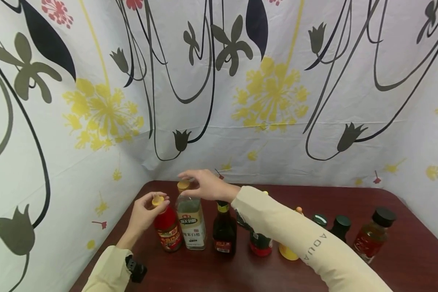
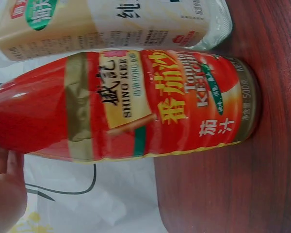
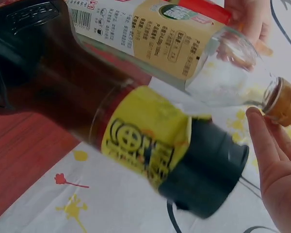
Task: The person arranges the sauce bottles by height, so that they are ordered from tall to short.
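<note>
A red ketchup bottle (image 1: pixel 169 234) with a yellow cap stands upright at the left of the table. My left hand (image 1: pixel 143 214) has its thumb and fingers around the cap and neck; in the left wrist view its fingertips touch the bottle's upper end. Beside it is a clear white vinegar bottle (image 1: pixel 191 225) with a tan label. The right hand (image 1: pixel 209 185) reaches across from the right and holds that bottle's orange-brown cap (image 3: pixel 283 103) between thumb and fingers. Right of the vinegar, a dark sauce bottle (image 1: pixel 224 232) with a yellow neck band (image 3: pixel 140 133) stands below the right wrist.
More bottles line the dark red table (image 1: pixel 190 275): a red-based jar (image 1: pixel 260 247), a yellow-based bottle (image 1: pixel 288 252), green-capped bottles (image 1: pixel 341 227) and a black-capped one (image 1: pixel 374 235). The right sleeve (image 1: pixel 295 235) partly covers several. A patterned cloth (image 1: pixel 219 101) hangs behind.
</note>
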Demonstrator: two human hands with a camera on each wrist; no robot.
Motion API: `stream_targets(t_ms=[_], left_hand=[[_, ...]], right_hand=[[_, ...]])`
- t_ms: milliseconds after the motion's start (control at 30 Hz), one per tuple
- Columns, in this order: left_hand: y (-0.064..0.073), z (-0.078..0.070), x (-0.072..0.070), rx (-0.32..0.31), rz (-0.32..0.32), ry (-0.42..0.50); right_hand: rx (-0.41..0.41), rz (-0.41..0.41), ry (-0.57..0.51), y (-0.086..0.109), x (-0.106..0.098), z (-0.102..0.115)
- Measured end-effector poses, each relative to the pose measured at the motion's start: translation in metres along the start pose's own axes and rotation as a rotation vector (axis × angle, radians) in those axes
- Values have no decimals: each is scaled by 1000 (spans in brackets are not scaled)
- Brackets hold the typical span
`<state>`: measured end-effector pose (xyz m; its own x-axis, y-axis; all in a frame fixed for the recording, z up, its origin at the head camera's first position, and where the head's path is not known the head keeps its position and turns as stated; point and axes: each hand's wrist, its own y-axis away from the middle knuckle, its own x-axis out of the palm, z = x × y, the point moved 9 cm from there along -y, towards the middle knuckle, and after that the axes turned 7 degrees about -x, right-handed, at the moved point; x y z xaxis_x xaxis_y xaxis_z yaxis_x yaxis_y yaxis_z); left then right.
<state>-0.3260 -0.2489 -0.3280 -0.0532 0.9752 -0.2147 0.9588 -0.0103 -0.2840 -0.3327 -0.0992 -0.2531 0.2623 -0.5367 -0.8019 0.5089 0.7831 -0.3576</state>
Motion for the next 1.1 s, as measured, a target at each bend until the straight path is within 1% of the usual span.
stream_targets(t_ms=[100, 167, 233, 267, 300, 333, 367, 400, 433, 467, 500, 533, 567, 600, 633, 667, 700, 733, 767, 800, 900, 933, 967, 1000, 1033, 1100], left_hand=[[2, -5, -1, 25, -12, 12], [4, -8, -1, 36, -19, 0], [3, -5, -3, 65, -24, -12], [0, 0, -4, 83, -24, -13], [1, -1, -3, 122, -5, 20], [-5, 12, -6, 159, 7, 32], [-12, 30, -9, 193, 15, 35], [-20, 48, -11, 231, 29, 58], [-26, 63, -13, 244, 33, 65], [-34, 81, -16, 276, 60, 117], [-37, 89, -17, 283, 74, 142], [-41, 100, -19, 267, 59, 131], [-39, 96, -17, 271, 65, 145], [-36, 88, -16, 266, 59, 154], [-33, 80, -14, 241, 52, 159], [-30, 74, -12, 235, 48, 167], [-26, 66, -11, 235, 41, 142], [-27, 68, -10, 254, 43, 142], [-27, 69, -11, 258, 43, 142], [-31, 77, -12, 258, 36, 130], [-41, 100, -16, 314, 28, 89], [-41, 99, -17, 311, 16, 80], [-38, 91, -16, 299, 8, 81], [-36, 86, -16, 305, -6, 70], [-30, 71, -14, 289, -23, 56], [-18, 40, -10, 248, -34, 72]], right_hand=[[-1, 19, 27, -2, 5, 2], [1, 25, 36, -3, 8, 1], [9, 30, 52, -4, 9, 1], [9, 29, 57, -4, 9, 1], [11, 30, 58, -4, 9, 1], [15, 31, 58, -5, 9, 1], [21, 32, 59, -5, 8, 1], [26, 32, 60, -5, 7, 1], [28, 30, 62, -5, 6, 0], [30, 29, 60, -5, 5, 0], [31, 28, 60, -5, 5, 0], [31, 27, 62, -5, 4, 0], [30, 25, 59, -5, 3, 0], [26, 24, 59, -6, 2, 0], [26, 25, 58, -6, 2, 0], [25, 28, 54, -6, 2, 0], [23, 33, 52, -6, 2, 0], [21, 39, 52, -6, 1, 0], [19, 47, 51, -6, 1, 0], [17, 54, 53, -7, 1, 0], [13, 72, 63, -8, -1, 0], [12, 74, 65, -8, -2, 0], [12, 74, 62, -9, -3, 0], [11, 73, 61, -9, -3, 0], [11, 71, 58, -9, -4, 0], [4, 62, 48, -10, -4, -1]])
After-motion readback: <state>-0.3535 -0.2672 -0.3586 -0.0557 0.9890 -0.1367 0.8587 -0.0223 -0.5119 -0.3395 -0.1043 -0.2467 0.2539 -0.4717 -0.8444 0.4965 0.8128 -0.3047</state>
